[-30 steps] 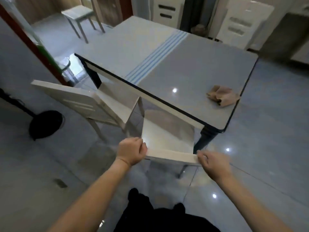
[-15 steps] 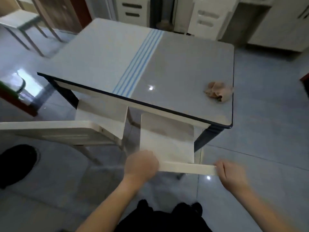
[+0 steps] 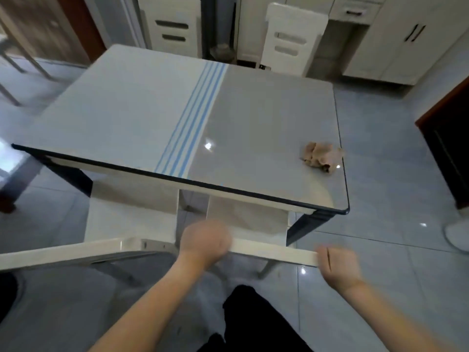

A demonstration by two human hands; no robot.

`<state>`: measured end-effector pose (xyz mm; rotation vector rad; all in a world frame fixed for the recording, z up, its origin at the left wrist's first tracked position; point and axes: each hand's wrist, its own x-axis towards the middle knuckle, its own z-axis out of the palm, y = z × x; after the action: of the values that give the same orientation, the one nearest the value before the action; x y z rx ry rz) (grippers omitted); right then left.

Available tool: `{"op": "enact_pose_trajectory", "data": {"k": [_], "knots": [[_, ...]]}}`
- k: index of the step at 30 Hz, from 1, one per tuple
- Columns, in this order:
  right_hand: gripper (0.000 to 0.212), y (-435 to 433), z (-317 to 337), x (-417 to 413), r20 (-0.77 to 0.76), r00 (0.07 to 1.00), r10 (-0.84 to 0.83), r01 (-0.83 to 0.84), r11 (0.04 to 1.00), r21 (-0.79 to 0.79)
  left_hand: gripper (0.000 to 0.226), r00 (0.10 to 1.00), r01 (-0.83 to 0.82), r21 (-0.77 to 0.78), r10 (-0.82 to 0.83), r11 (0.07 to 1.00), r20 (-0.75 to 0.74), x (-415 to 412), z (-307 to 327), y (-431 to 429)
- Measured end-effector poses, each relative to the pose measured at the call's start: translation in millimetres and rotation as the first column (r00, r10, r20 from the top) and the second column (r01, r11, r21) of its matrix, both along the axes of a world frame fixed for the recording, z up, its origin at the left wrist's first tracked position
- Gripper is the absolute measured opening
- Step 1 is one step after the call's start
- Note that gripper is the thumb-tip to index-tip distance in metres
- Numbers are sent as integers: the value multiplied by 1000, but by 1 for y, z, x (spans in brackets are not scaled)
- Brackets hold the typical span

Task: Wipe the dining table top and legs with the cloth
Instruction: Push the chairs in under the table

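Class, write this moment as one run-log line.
left hand: grips chair backrest | right hand: grips chair backrest | cloth: crumpled on dining table, untouched

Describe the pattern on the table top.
Table top: pale left half, grey right half, blue stripes between. Head view shows it.

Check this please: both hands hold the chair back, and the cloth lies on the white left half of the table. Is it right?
Not quite. The head view shows the cloth on the grey right half of the table, near its right edge. The left hand and right hand do hold the chair back.
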<state>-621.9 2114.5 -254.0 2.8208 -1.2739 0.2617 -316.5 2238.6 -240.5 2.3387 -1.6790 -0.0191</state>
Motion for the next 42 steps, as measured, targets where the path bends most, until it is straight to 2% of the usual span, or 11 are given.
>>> {"op": "enact_pose_trajectory", "data": {"k": [6,12,18,22,25,28,30,34,37,39,42], "knots": [[45,-52,-7,20,84,987,-135,126,986,107,29,1000,-4,-11,4,1000,31,17,6,-46],[41,-79,2,51,106,987,-119,114,992,59,31,999,0,3,0,1000,52,48,2,-85],[41,-103,-10,56,-11,995,-98,99,989,114,32,998,2,23,-3,1000,56,60,2,-107],[36,-111,0,60,33,998,-59,56,995,82,32,998,-3,60,-1,998,64,62,-1,-114],[38,-109,3,62,81,990,-116,104,985,139,32,999,-7,80,3,997,53,61,2,-114],[36,-105,9,64,15,988,-153,144,956,254,35,999,-7,81,5,997,32,58,7,-110],[32,-108,9,62,-10,989,-149,143,925,352,39,1000,14,108,-14,994,-5,56,14,-110],[34,-104,17,56,211,954,-212,70,845,530,44,983,50,181,-16,982,-185,59,26,-102],[30,-77,33,66,383,923,-37,-83,953,291,47,927,-24,7,25,1000,-374,57,34,-69],[32,-52,42,82,496,866,53,-177,962,207,41,900,-114,-131,46,985,-433,48,35,-39],[31,-11,27,110,511,860,-5,-276,838,472,28,758,-293,-66,190,954,-624,30,23,18]]}}
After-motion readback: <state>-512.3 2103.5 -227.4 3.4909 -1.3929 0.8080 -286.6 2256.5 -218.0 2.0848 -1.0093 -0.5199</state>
